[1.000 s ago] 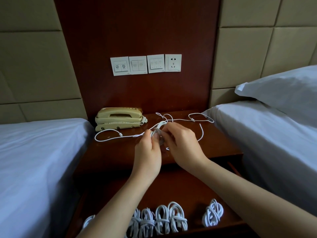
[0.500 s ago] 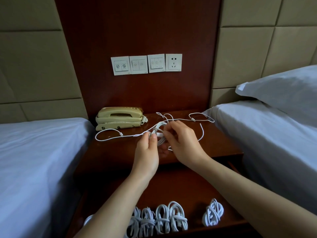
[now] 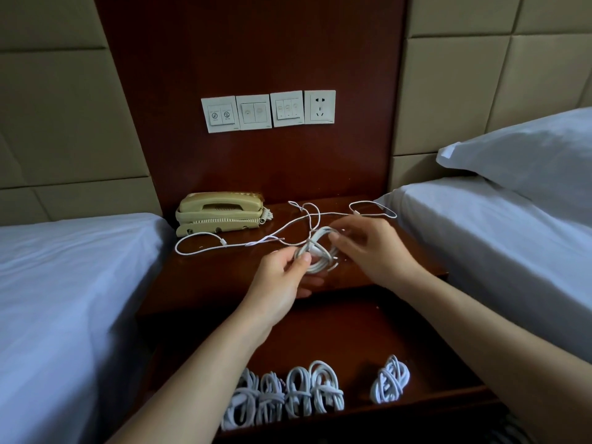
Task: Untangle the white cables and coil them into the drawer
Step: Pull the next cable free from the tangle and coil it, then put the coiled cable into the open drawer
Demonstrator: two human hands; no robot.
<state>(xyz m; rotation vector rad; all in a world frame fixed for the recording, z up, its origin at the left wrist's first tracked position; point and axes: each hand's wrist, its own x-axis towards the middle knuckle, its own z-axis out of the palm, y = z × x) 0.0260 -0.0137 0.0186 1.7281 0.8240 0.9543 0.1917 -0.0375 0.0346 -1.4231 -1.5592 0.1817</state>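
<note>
Above the worktop, just past the open drawer, my left hand pinches a half-wound coil of white cable, thumb pressed across its loops. My right hand sits at the coil's far side. It is blurred, so I cannot tell whether its fingers grip a strand.

Now the risks. The loose tail runs off to the left, near the telephone, and crosses other strands in a snarl behind the coil. Pull hard and that snarl likely cinches tight rather than opening. Drag the tail fast and it may snag on the telephone's curly cord. Ease my thumb and the loops probably spring apart. Finished bundles lie in the drawer, near its front; dropping this one in loose could tangle them.
</note>
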